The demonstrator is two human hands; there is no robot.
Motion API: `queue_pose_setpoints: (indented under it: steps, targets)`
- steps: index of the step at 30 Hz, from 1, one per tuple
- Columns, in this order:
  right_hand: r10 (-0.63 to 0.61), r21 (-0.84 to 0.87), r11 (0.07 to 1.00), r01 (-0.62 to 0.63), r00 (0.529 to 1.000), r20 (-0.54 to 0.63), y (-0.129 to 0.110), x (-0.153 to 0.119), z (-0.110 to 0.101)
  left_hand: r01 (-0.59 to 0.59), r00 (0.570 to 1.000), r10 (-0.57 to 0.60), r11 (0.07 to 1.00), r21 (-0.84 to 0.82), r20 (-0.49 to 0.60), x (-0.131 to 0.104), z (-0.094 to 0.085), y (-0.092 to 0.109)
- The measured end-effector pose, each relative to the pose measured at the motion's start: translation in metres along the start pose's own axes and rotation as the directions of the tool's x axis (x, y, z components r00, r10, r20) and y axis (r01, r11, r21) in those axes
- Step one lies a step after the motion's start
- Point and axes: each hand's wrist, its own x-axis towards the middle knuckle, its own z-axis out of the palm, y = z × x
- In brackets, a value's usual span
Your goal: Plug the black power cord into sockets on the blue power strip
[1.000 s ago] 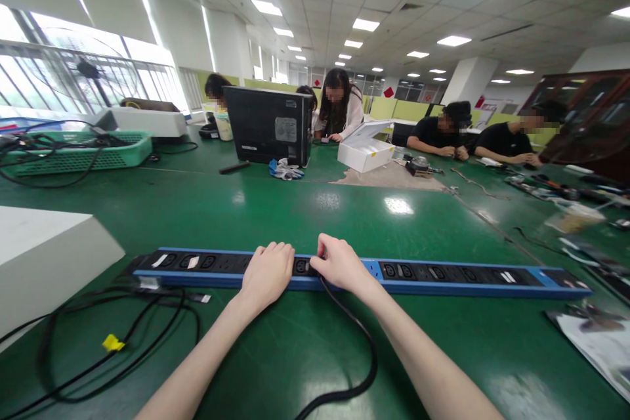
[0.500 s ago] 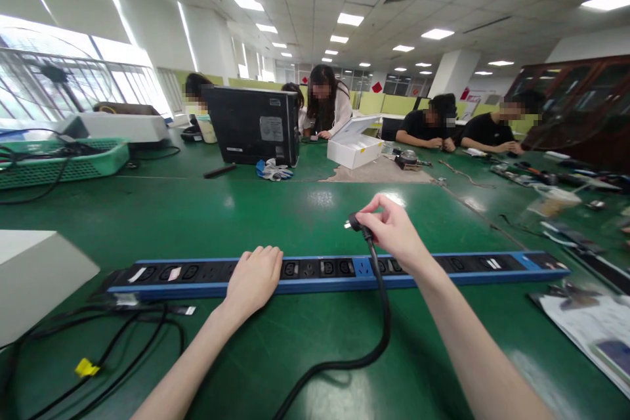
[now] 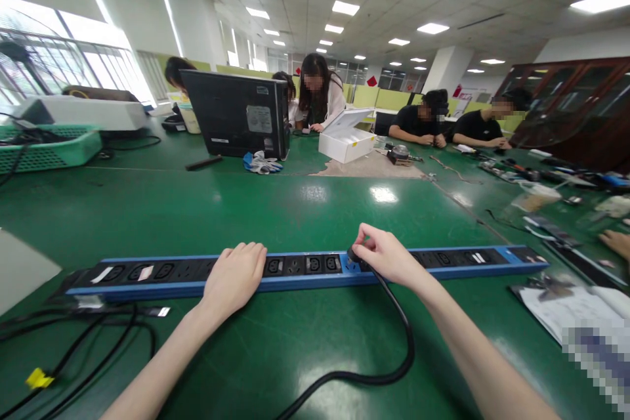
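Observation:
A long blue and black power strip (image 3: 300,284) lies across the green table in front of me. My left hand (image 3: 235,275) is closed over its left half, the fingers pressed together along the far edge. Between thumb and fingers of my right hand (image 3: 384,254) is a black power plug (image 3: 352,254). The plug is at the blue socket of the strip, its prongs pointing down toward the holes. Whether they have entered is hidden by the fingers. A thick black cord (image 3: 409,341) runs from it in a curve toward the table's near edge.
Black cables (image 3: 98,348) with a yellow tag lie at left, near a green basket (image 3: 63,151). Beyond stand a black computer case (image 3: 231,111), gloves (image 3: 262,163) and a white box (image 3: 347,144). A clipboard (image 3: 551,315) lies right; another person's hand (image 3: 617,243) shows there.
My right hand has lowered the plug from above the strip to the blue socket, and the plug has tilted downward. My left hand remains on the strip. The view has shifted slightly.

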Motion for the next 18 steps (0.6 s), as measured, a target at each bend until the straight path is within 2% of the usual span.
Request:
queue_pose_setpoints:
  steps: [6,11,18]
  targets:
    - [-0.043,-0.217,0.976,0.031,0.998,-0.054,-0.001,-0.001,0.005,-0.001,1.000,0.001,1.000,-0.009,-0.005,0.000,-0.001,0.000]
    - [-0.039,-0.348,0.937,0.025,0.999,-0.034,-0.007,-0.005,0.010,0.012,1.000,-0.011,1.000,-0.013,0.007,0.001,-0.003,0.002]
    - [-0.026,-0.507,0.862,-0.016,0.997,-0.077,-0.021,-0.010,0.029,0.019,1.000,-0.019,1.000,-0.009,-0.008,0.000,-0.003,0.004]
